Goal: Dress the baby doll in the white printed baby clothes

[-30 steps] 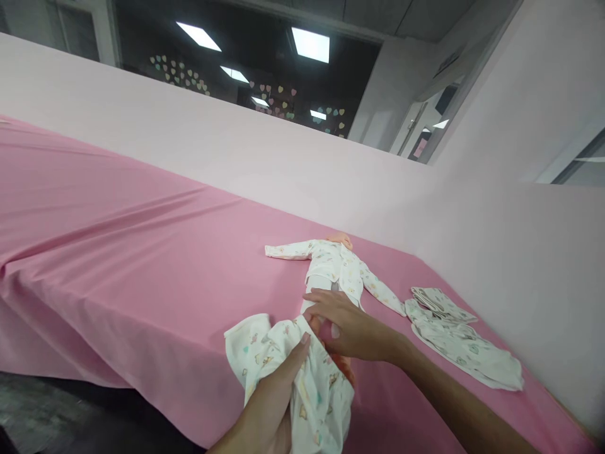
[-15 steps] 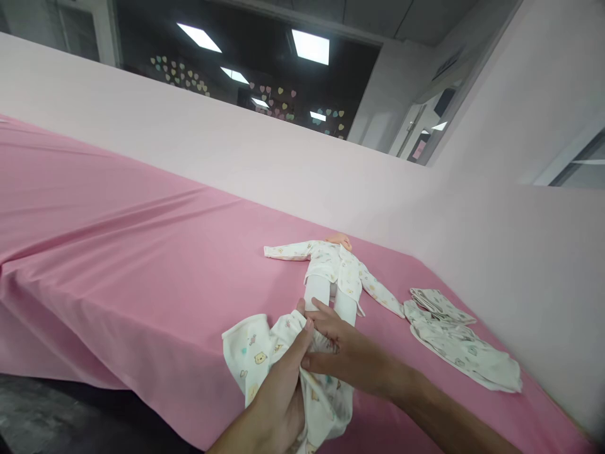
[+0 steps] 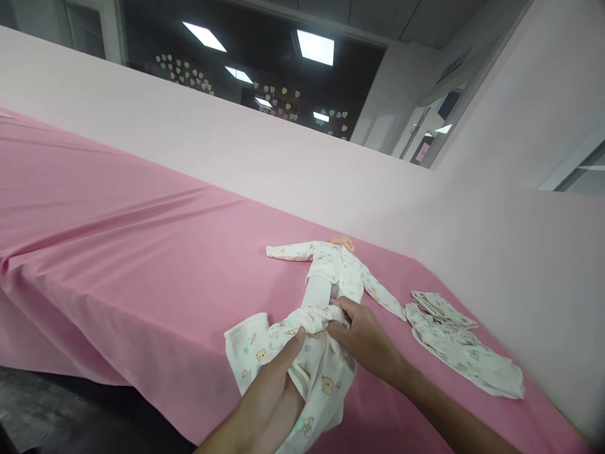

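A doll in a white printed long-sleeved top (image 3: 326, 261) lies on its back, arms spread, with white legs (image 3: 316, 292) towards me. White printed trousers (image 3: 326, 375) are bunched over its lower legs. My left hand (image 3: 271, 391) holds the trousers from the left, thumb on top and the other fingers hidden under the cloth. My right hand (image 3: 366, 337) pinches the waistband edge on the right, beside the doll's leg. The doll's feet are hidden by the cloth.
The doll lies on a table with a pink cloth (image 3: 165, 265). Folded printed garments (image 3: 467, 343) lie to the right, near the doll's sleeve. A pale wall (image 3: 265, 164) with a window (image 3: 265, 63) stands behind, and the table's front edge drops away at the lower left.
My right hand has moved slightly right and now grips the waistband. The trouser opening is spread wider and covers more of the doll's legs.
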{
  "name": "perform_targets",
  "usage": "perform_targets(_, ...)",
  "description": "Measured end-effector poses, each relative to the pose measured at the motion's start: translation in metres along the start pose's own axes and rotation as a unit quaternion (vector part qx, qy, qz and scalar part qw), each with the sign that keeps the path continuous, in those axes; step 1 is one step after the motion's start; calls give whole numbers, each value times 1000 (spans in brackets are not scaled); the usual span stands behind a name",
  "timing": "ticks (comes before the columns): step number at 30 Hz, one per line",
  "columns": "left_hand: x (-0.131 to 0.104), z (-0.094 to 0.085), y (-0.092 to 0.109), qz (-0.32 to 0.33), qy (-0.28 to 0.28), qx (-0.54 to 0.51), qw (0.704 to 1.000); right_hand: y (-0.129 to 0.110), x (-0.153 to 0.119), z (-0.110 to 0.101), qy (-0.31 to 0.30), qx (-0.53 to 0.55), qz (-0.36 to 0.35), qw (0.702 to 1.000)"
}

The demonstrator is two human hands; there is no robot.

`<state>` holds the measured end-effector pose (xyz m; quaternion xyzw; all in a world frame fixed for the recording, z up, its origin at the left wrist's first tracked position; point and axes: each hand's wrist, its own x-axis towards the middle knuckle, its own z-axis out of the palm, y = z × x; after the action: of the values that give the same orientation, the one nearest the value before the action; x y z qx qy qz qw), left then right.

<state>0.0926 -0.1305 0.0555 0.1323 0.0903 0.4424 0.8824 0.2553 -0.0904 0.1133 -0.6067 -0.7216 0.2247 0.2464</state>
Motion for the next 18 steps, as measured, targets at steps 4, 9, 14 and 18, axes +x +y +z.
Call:
perform_targets(4,3,-2,-3,5,-35,-24,999,10,16,-1,50,-38,20,998)
perform_targets(9,8,-6,-8,47,-25,8,999,11,36,-3,91,-55,-1,994)
perform_targets(14,18,-15,-15,128,15,78,989,24,62,-9,152,-60,-1,986)
perform_targets(18,28,-19,-21,130,5,98,987,37,84,-9,151,-38,17,988)
